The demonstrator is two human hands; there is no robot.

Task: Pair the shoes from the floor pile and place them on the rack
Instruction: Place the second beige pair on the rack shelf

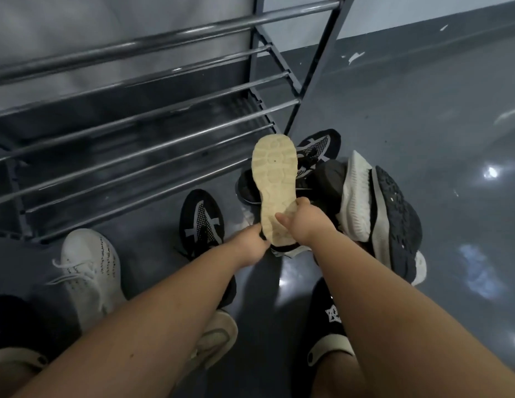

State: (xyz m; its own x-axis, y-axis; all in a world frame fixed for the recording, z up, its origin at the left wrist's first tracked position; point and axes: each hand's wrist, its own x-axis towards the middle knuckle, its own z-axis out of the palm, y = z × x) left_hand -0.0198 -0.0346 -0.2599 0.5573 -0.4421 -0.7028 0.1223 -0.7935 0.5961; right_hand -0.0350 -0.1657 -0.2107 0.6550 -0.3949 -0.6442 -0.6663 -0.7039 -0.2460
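Note:
A shoe with a cream sole (275, 185) is held up, sole facing me, over the floor pile. My right hand (303, 219) grips its heel part, fingers curled round the sole's edge. My left hand (252, 239) pinches the dark heel end from the left. Behind it lies the pile (365, 202): a black mesh sneaker (318, 150), a white knit shoe on its side (355, 196) and a black-soled shoe (394, 214). The metal rack (141, 122) with bare bars stands at the upper left.
On the floor by the rack sit a black mesh sneaker (201, 219) and a white laced sneaker (89, 271). A beige shoe (216, 340) lies under my left forearm. My own feet in sandals (328, 343) are at the bottom. Grey glossy floor (423, 110) stretches to the right.

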